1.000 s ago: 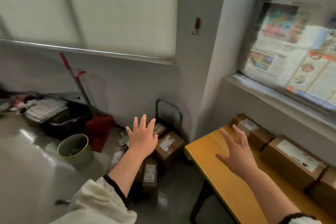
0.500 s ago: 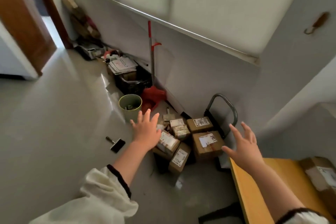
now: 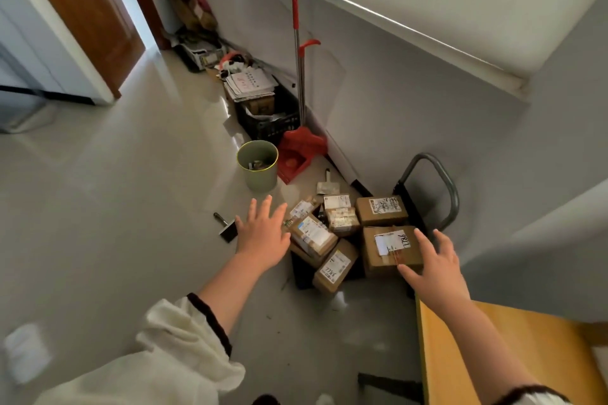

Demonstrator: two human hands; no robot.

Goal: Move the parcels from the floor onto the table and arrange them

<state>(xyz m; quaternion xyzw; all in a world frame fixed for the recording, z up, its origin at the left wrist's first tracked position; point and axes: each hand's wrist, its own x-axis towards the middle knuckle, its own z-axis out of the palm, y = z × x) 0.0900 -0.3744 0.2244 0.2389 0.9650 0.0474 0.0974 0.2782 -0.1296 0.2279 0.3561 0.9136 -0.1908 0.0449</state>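
The green bin [image 3: 257,165] on the floor holds a few small scraps. The black crate [image 3: 268,123] by the wall carries a stack of papers on top. The parcels [image 3: 345,233] lie in a loose heap on the floor, between the two hands. The left hand [image 3: 261,235] and the right hand [image 3: 434,265] are spread and hold nothing; the right one is near the corner of the yellow table [image 3: 493,355].

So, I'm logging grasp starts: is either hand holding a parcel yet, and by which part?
Nothing is held. The left hand and right hand both reach, fingers straight and spread, toward the parcels on the floor, curled round none.
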